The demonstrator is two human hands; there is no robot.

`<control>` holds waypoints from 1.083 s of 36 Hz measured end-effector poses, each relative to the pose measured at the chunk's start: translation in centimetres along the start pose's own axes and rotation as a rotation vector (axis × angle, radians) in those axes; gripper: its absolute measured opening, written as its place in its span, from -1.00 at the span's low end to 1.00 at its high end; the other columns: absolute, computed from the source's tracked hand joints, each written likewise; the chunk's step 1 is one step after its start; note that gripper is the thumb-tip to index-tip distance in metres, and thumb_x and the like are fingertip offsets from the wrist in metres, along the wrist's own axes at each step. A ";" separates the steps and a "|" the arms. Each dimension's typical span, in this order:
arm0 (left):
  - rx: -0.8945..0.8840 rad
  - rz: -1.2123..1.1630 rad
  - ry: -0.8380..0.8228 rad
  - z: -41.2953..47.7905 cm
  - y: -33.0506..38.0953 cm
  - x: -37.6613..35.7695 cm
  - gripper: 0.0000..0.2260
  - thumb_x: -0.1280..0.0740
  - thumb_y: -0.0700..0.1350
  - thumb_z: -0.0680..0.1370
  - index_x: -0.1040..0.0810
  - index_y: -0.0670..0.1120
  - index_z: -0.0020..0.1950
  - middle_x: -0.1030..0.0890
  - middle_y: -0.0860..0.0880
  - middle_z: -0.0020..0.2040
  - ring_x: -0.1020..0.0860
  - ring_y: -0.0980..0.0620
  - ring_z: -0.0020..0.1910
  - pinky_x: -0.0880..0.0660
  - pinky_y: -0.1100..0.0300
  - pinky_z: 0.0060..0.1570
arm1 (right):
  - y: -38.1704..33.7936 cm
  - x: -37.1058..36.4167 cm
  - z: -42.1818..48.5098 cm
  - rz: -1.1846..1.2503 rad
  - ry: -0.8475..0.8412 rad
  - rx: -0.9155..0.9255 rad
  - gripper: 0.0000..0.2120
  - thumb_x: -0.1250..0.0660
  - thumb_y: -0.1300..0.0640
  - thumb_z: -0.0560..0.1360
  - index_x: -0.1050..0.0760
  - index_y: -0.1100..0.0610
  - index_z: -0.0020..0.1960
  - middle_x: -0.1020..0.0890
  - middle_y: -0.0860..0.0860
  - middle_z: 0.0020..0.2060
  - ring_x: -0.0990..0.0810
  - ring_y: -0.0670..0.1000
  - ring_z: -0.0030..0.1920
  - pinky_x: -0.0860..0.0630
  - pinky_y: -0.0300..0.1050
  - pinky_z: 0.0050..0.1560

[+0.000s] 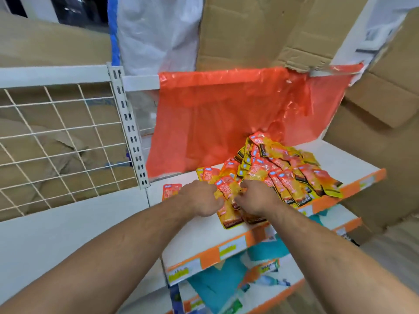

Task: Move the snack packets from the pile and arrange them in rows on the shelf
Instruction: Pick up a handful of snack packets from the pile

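Stockroom clutter of plastic, wire and cardboard

A crumpled orange plastic sheet hangs from a white rail, with a flattened, torn cardboard panel standing behind it and a white plastic sack to its left. A slotted white upright borders a white wire mesh panel backed by brown cardboard. Cardboard boxes stack at the right; teal packages lie lower down.

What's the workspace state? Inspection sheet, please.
Surface: white shelf, orange front edge, partly bare.
Job's things: pile at right; a few packets flat at left.
Clutter: orange plastic sheet behind the pile.
Grippers: left hand and right hand both grip packets at the pile's near edge.
Cables: nothing seen.
Surroundings: cardboard behind, wire grid left, teal packs on lower shelves.
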State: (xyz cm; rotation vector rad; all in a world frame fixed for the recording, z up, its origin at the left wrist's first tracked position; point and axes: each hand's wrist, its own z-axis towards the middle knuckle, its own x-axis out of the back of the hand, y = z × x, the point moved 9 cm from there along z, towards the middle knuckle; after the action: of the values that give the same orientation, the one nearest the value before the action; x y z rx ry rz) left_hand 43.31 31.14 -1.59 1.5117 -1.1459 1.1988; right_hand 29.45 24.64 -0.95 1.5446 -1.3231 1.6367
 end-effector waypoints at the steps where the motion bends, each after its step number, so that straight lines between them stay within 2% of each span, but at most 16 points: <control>1: 0.030 -0.010 0.000 0.3 0.2 -0.2 -0.55 -0.12 0.26 0.57 -0.50 -0.03 0.24 -0.56 -0.12 0.26 -0.50 -0.18 0.25 -0.45 0.03 0.06 | 0.3 0.1 0.6 -0.004 -0.003 0.014 -0.50 -0.34 -0.08 0.52 -0.45 0.09 0.40 -0.54 0.07 0.34 -0.50 0.14 0.32 -0.47 -0.05 0.21; 6: 0.152 -0.064 0.024 1.5 1.3 -1.4 -0.56 -0.20 0.24 0.55 -0.50 -0.09 0.18 -0.59 -0.15 0.18 -0.55 -0.19 0.16 -0.49 0.02 0.03 | 1.4 -0.2 3.0 0.002 -0.012 0.064 -0.62 -0.34 -0.05 0.49 -0.54 0.12 0.22 -0.61 0.11 0.19 -0.57 0.17 0.19 -0.52 -0.03 0.09; 9: 0.222 -0.094 0.029 2.0 2.1 -2.4 -0.47 -0.20 0.32 0.54 -0.48 -0.10 0.22 -0.59 -0.15 0.18 -0.57 -0.19 0.16 -0.49 0.02 0.04 | 1.5 -0.7 3.8 0.005 -0.014 0.100 -0.61 -0.33 -0.07 0.47 -0.53 0.13 0.19 -0.60 0.13 0.16 -0.58 0.18 0.16 -0.51 -0.03 0.03; 12: 0.268 -0.106 -0.007 2.4 2.3 -3.5 -0.38 -0.21 0.41 0.50 -0.45 -0.10 0.24 -0.60 -0.12 0.17 -0.57 -0.16 0.16 -0.44 0.07 -0.03 | 1.7 -1.1 4.8 0.004 -0.019 0.116 -0.61 -0.34 -0.10 0.44 -0.51 0.13 0.15 -0.59 0.14 0.12 -0.58 0.19 0.13 -0.51 -0.02 -0.01; 19: 0.380 -0.148 -0.019 2.6 1.3 -4.3 -0.34 -0.42 0.34 0.40 -0.40 -0.10 0.28 -0.58 -0.11 0.21 -0.56 -0.14 0.16 -0.46 0.06 -0.01 | 1.5 -2.1 5.9 -0.064 -0.040 0.146 -0.38 -0.36 -0.25 0.49 -0.38 0.12 0.37 -0.48 0.13 0.26 -0.54 0.19 0.24 -0.50 0.03 0.12; 24: 0.383 -0.194 -0.018 3.0 2.1 -4.0 -0.31 -0.49 0.17 0.42 -0.28 -0.14 0.36 -0.58 -0.12 0.17 -0.57 -0.16 0.13 -0.48 0.04 -0.05 | 1.5 -2.4 6.1 -0.104 -0.039 0.173 -0.49 -0.44 -0.09 0.47 -0.42 0.14 0.30 -0.49 0.12 0.23 -0.57 0.19 0.18 -0.53 0.03 0.05; 28: 0.404 -0.266 -0.047 3.2 2.0 -4.2 -0.28 -0.54 0.03 0.38 -0.22 -0.15 0.37 -0.59 -0.13 0.12 -0.59 -0.16 0.09 -0.51 0.04 -0.08 | 1.2 -2.6 6.1 -0.140 -0.030 0.194 -0.54 -0.41 0.09 0.50 -0.39 0.16 0.34 -0.48 0.13 0.25 -0.56 0.19 0.21 -0.51 0.01 0.03; 31: 0.440 -0.318 -0.074 3.1 1.6 -4.5 -0.28 -0.53 -0.04 0.39 -0.18 -0.16 0.36 -0.57 -0.14 0.11 -0.57 -0.15 0.09 -0.45 0.08 -0.14 | 0.9 -2.6 5.8 -0.119 -0.026 0.208 -0.58 -0.39 0.21 0.48 -0.40 0.19 0.31 -0.49 0.15 0.23 -0.57 0.19 0.18 -0.50 -0.01 0.00; 36: 0.472 -0.415 -0.045 3.6 1.1 -4.9 -0.32 -0.46 -0.15 0.44 -0.17 -0.14 0.44 -0.56 -0.15 0.16 -0.56 -0.15 0.12 -0.48 0.10 -0.10 | 1.4 -2.5 5.9 -0.053 -0.033 0.185 -0.57 -0.38 0.25 0.49 -0.36 0.19 0.32 -0.44 0.15 0.25 -0.55 0.19 0.17 -0.46 -0.01 -0.04; 39: 0.499 -0.524 -0.029 3.8 0.4 -5.0 -0.37 -0.45 -0.18 0.43 -0.25 -0.11 0.43 -0.55 -0.14 0.21 -0.55 -0.15 0.16 -0.51 0.11 -0.03 | 1.9 -2.4 6.2 0.007 -0.056 0.161 -0.64 -0.35 0.22 0.50 -0.40 0.21 0.27 -0.52 0.15 0.19 -0.57 0.19 0.13 -0.47 -0.03 -0.08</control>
State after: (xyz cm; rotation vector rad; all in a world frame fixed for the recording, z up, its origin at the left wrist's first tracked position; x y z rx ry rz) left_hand 43.05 28.06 -7.08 2.0435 -0.4178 1.1336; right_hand 30.98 18.95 -4.58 1.6921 -1.2527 1.7528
